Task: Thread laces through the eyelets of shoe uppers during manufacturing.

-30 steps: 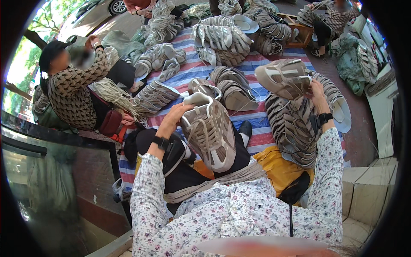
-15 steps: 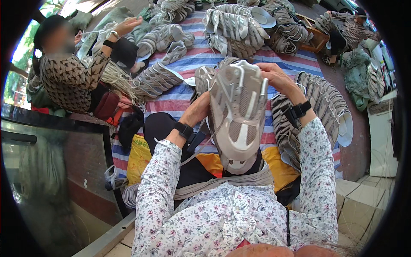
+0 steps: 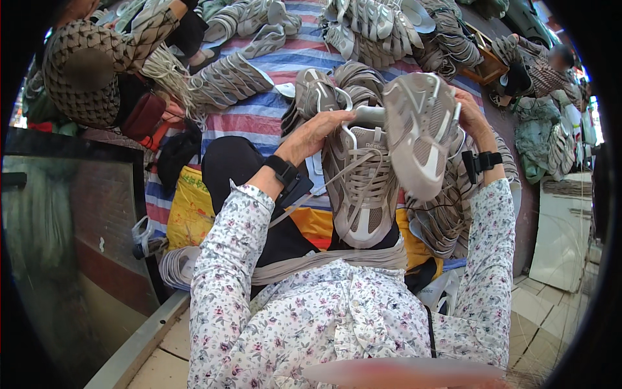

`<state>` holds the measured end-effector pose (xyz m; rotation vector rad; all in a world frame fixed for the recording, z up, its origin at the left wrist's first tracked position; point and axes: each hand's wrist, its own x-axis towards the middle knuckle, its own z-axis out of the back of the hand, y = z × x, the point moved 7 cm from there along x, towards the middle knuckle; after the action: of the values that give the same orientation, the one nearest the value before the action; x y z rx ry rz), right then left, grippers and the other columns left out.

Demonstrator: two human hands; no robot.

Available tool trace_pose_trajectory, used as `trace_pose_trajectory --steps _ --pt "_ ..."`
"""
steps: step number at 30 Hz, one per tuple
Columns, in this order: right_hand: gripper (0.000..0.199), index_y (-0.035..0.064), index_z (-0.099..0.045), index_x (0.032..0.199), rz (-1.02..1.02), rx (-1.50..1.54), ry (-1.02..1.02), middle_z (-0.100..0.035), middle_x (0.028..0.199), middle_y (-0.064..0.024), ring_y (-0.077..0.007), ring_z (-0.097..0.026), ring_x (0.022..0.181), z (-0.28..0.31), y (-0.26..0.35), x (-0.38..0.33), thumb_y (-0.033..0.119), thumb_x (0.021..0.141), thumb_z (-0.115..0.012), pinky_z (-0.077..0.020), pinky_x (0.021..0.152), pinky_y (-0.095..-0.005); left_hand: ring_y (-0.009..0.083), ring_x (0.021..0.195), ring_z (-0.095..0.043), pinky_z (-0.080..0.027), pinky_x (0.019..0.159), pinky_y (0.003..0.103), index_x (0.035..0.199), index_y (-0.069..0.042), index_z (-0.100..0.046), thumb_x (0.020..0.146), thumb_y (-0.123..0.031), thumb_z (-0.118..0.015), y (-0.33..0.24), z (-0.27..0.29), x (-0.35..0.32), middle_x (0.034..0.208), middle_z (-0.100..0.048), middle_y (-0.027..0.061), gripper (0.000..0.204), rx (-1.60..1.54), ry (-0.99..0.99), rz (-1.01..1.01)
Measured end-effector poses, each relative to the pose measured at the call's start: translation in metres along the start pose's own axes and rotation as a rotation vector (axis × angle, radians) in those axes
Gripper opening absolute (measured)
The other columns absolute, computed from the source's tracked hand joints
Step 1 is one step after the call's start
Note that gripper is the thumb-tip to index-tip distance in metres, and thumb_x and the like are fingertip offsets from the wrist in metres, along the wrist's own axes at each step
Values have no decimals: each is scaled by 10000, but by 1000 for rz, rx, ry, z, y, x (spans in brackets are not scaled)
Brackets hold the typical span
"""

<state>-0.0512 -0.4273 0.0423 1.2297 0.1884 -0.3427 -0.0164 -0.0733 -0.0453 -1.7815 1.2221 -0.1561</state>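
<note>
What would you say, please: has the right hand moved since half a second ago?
Yes; the right hand has moved right, toward the white panel.

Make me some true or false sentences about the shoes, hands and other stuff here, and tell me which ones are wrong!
1. The left hand holds the laced shoe. True.
2. The right hand is empty. False: it holds a second shoe.
3. The ground sheet has red and blue stripes. True.
4. The sleeves are plain black. False: they are white with little flowers.
5. Both held shoes point toe-up in the picture. False: their toes point down.
</note>
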Motion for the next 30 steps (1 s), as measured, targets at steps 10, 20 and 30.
trace_pose_trajectory --steps 10,20,30 --pt "247 167 -694 1127 -172 75 -344 -633 834 65 -90 -562 708 89 -20 -61 135 908 -583 -489 648 -331 141 1030 -579 -463 854 286 1271 -42 -620 886 -291 -673 -9 -6 -4 1150 -643 56 461 160 30 -18" --pt "208 89 -695 983 -332 -417 -735 -600 787 -19 -154 -607 708 192 -70 -172 259 886 -627 -525 549 -378 111 811 -637 -525 744 338 1215 -53 -642 862 -242 -658 -69 19 -44 991 -684 21 401 165 -147 -122" --pt "293 95 -680 1183 -114 176 -280 -672 1089 -43 -120 -644 936 154 -90 -190 145 895 -656 -535 802 -304 159 808 -622 -505 694 383 1058 -98 -681 844 -323 -683 -34 33 -31 937 -673 23 311 210 -212 -12"
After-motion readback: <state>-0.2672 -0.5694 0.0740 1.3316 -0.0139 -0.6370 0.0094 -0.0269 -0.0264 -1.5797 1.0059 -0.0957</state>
